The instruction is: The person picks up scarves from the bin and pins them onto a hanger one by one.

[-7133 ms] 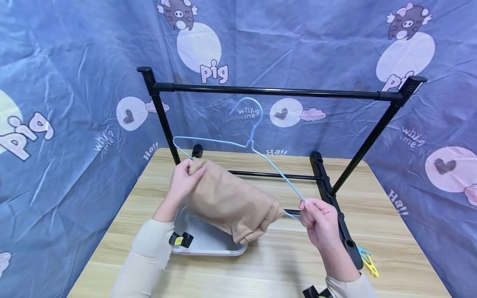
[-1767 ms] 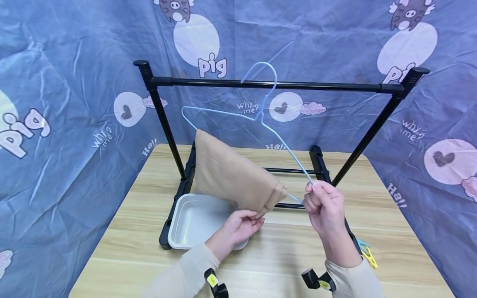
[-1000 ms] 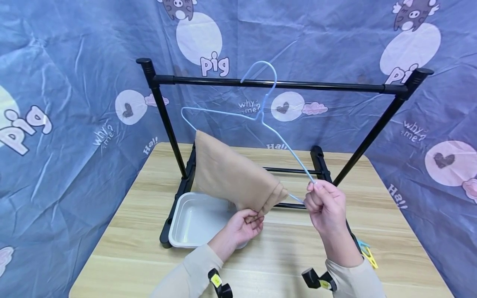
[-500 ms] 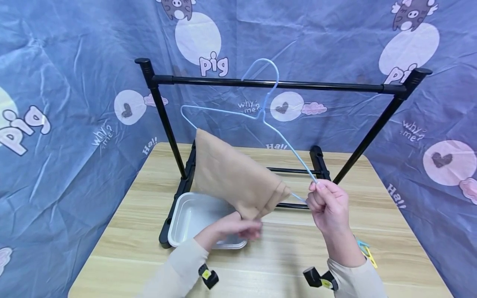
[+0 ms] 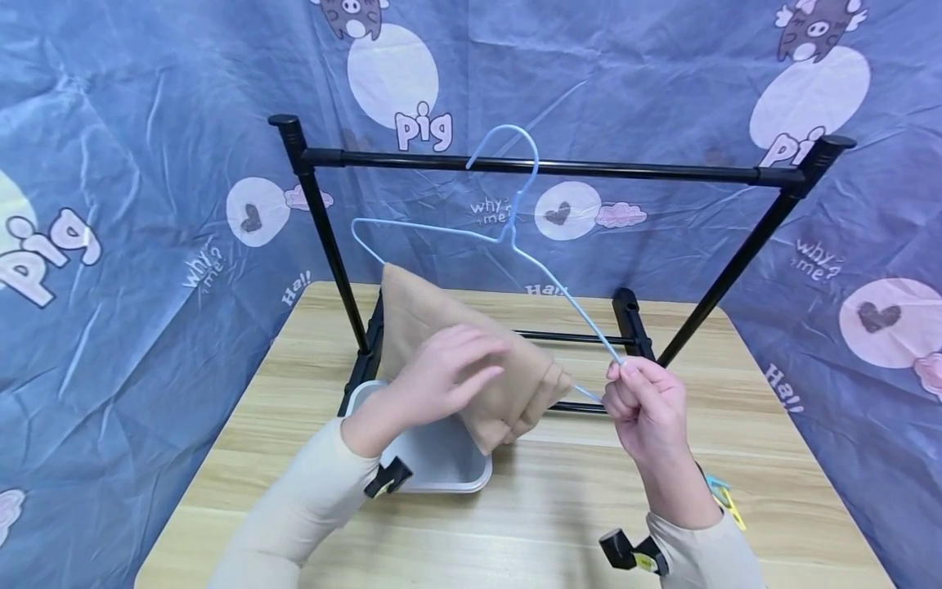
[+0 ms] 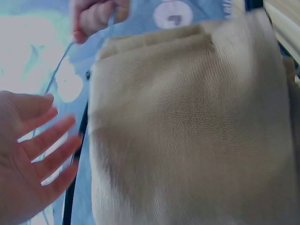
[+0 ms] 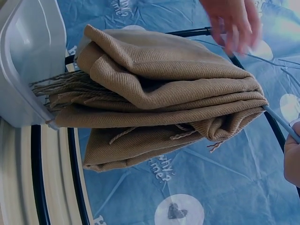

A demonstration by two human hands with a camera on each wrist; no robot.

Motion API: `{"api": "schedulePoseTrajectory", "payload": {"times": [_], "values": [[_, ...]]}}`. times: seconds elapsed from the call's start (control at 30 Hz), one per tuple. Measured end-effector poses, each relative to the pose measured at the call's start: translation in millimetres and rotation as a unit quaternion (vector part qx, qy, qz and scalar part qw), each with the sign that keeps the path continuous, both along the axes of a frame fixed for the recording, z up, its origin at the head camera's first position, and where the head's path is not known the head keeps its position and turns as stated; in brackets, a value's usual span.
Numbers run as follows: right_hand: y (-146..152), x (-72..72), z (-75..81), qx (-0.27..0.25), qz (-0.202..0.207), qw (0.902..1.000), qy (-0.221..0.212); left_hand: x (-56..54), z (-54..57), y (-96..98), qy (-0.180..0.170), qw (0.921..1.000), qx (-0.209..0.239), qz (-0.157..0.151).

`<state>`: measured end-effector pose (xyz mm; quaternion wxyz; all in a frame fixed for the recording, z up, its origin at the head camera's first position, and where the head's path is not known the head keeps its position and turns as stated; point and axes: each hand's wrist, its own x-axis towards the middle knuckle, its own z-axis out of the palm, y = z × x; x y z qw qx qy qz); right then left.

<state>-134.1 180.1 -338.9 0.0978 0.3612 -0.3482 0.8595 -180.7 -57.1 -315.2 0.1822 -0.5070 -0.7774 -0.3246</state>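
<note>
A tan scarf [image 5: 526, 380], folded in layers, hangs over the lower bar of a light blue hanger [image 5: 441, 229]. In the right wrist view its twisted fringe [image 7: 84, 89] dangles beside the basin. My right hand [image 5: 651, 409] grips the hanger's right corner and holds it tilted. My left hand [image 5: 445, 372] is raised before the scarf, fingers spread and relaxed, holding nothing; the left wrist view shows the fingers apart from the cloth's upper edge. In the head view the hanger's hook overlaps the rack's top rail [image 5: 625, 170]; whether it rests on the rail I cannot tell.
Below the scarf stands a pale plastic basin [image 5: 449, 487], partly hidden by my left arm. The black rack's right foot [image 5: 629, 319] lies on the wooden table [image 5: 545, 523]. Blue and yellow clothes pegs [image 5: 724, 499] lie near that foot. A printed blue curtain surrounds the table.
My left hand first held the scarf's upper left, then its lower corner; it has let go and risen in front of the cloth. Since the earliest frame, the hanger has moved up.
</note>
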Motion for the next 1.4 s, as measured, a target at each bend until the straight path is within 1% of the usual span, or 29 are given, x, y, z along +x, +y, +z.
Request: {"api": "schedulePoseTrajectory", "payload": {"times": [0.03, 0.07, 0.1, 0.13, 0.2, 0.23, 0.27, 0.33, 0.4, 0.47, 0.57, 0.63, 0.7, 0.8, 0.9, 1.1, 1.17, 1.23, 1.27, 1.3, 1.33, 1.37, 1.4], "values": [[0, -0.1, 0.0, 0.0, 0.001, 1.0, -0.001, -2.9, 1.8, 4.6, 0.051, 0.998, -0.023, 0.031], [-1, -0.2, -0.1, 0.0, 0.002, 1.0, -0.002, -5.9, 2.8, 9.1, 0.09, 0.993, -0.057, 0.051], [-1, -0.3, -0.2, -0.001, 0.004, 1.0, -0.002, -8.9, 2.6, 13.8, 0.118, 0.9865, -0.095, 0.062], [-1, -0.5, -0.3, -0.001, 0.006, 1.0, -0.001, -11.9, 1.6, 18.3, 0.138, 0.9798, -0.13, 0.065], [-2, -1.0, -0.7, 0.0, 0.01, 1.0, 0.0, -17.2, -1.9, 26.5, 0.161, 0.9673, -0.186, 0.061], [-2, -1.3, -0.9, 0.002, 0.01, 1.0, 0.0, -19.3, -3.9, 29.8, 0.166, 0.9631, -0.204, 0.058], [-3, -1.5, -1.3, 0.003, 0.01, 0.9999, 0.001, -21.0, -5.7, 32.6, 0.167, 0.9607, -0.215, 0.052], [-3, -2.0, -2.0, 0.006, 0.01, 0.9999, 0.002, -23.2, -8.8, 36.6, 0.169, 0.9606, -0.216, 0.042], [-2, -2.5, -2.6, 0.011, 0.009, 0.9999, 0.002, -24.0, -10.9, 38.9, 0.166, 0.9645, -0.201, 0.037], [-3, -3.0, -3.0, 0.015, 0.009, 0.9998, 0.002, -23.5, -12.0, 39.4, 0.162, 0.971, -0.173, 0.031], [-3, -3.5, -2.0, 0.018, 0.013, 0.9998, 0.001, -22.6, -13.1, 39.9, 0.169, 0.9771, -0.127, 0.026], [-4, -3.5, -0.8, 0.017, 0.014, 0.9998, 0.0, -22.3, -13.5, 40.1, 0.177, 0.9788, -0.099, 0.026], [-4, -3.3, 0.0, 0.017, 0.014, 0.9997, -0.002, -22.1, -13.4, 40.6, 0.183, 0.979, -0.084, 0.029], [-5, -3.2, -0.3, 0.018, 0.013, 0.9997, -0.003, -21.9, -12.9, 41.2, 0.177, 0.9807, -0.078, 0.032], [-5, -3.1, -1.0, 0.019, 0.015, 0.9997, -0.005, -21.4, -12.1, 41.6, 0.167, 0.9816, -0.085, 0.038], [-3, -4.1, -0.9, 0.024, 0.013, 0.9996, -0.004, -20.7, -12.7, 43.5, 0.174, 0.9764, -0.116, 0.054], [-1, -5.0, -0.9, 0.025, 0.013, 0.9996, -0.005, -21.3, -12.7, 41.5, 0.168, 0.9777, -0.114, 0.054], [1, -5.9, -1.0, 0.024, 0.013, 0.9996, -0.005, -24.2, -12.1, 36.4, 0.157, 0.9827, -0.082, 0.053], [2, -6.3, -0.9, 0.024, 0.012, 0.9996, -0.004, -26.3, -11.1, 32.3, 0.153, 0.9854, -0.051, 0.054], [3, -6.6, -0.8, 0.023, 0.011, 0.9997, -0.003, -29.3, -10.1, 27.1, 0.151, 0.9866, -0.011, 0.06], [4, -6.8, -0.5, 0.023, 0.012, 0.9997, -0.001, -33.1, -8.8, 20.7, 0.152, 0.9852, 0.034, 0.071], [5, -6.9, -0.1, 0.023, 0.011, 0.9997, 0.001, -37.0, -7.2, 13.3, 0.153, 0.981, 0.08, 0.087], [5, -7.0, 0.4, 0.023, 0.011, 0.9997, 0.003, -41.3, -6.0, 5.0, 0.155, 0.9744, 0.122, 0.107]]}}
